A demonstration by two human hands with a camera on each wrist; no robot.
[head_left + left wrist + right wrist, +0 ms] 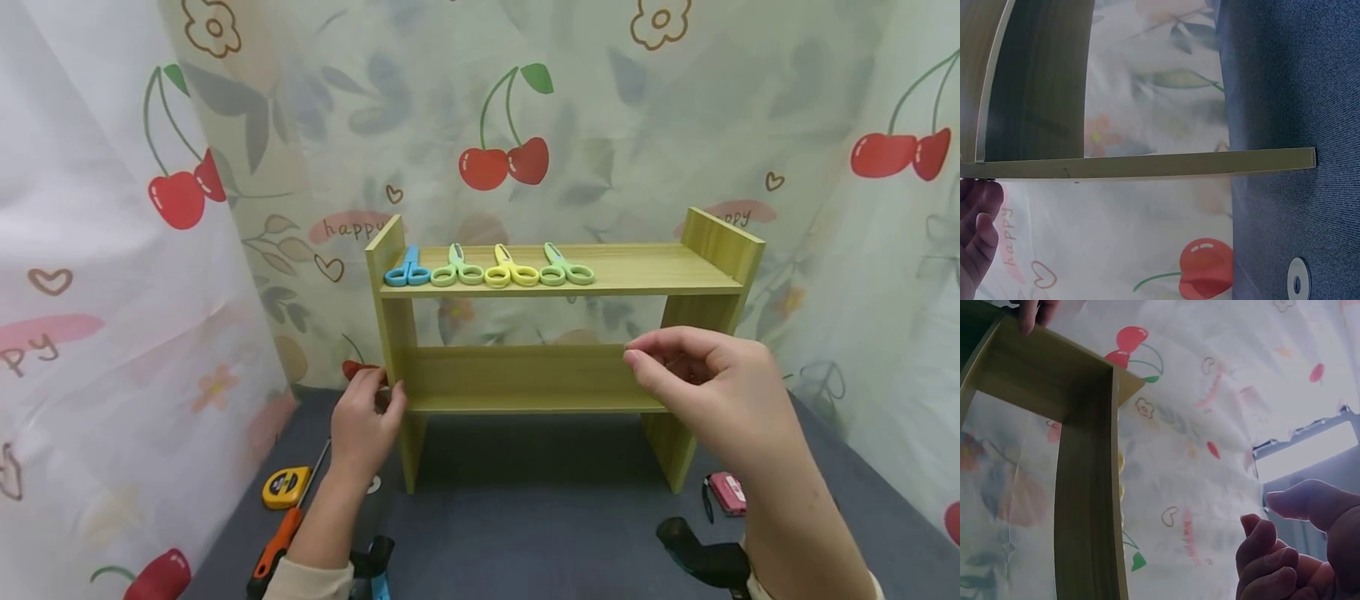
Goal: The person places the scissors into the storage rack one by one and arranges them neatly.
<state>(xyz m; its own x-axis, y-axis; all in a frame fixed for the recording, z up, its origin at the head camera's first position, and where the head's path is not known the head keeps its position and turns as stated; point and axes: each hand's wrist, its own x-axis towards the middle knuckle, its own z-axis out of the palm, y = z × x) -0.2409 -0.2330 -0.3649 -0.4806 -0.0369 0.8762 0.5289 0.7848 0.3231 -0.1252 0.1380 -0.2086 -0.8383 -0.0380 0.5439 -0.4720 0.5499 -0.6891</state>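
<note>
A two-level wooden shelf (525,379) stands in the head view. Along the left part of its top board lie small scissors in a row: a blue pair (408,271), a green pair (457,271), a yellow pair (512,273) and another green pair (566,271). My left hand (365,421) holds the shelf's left side panel (1147,165) by its front edge, the fingers bent against the outer face. In front of the shelf's right part hovers my right hand (712,375). Its thumb and fingers are loosely bent, with nothing visible between them.
Left on the dark table (525,517) lie a yellow tape measure (287,487) and an orange-handled screwdriver (277,542). A white ring (1298,281) lies near the left panel. To the right is a pink strapped object (727,493). Patterned cloth (480,100) surrounds the table.
</note>
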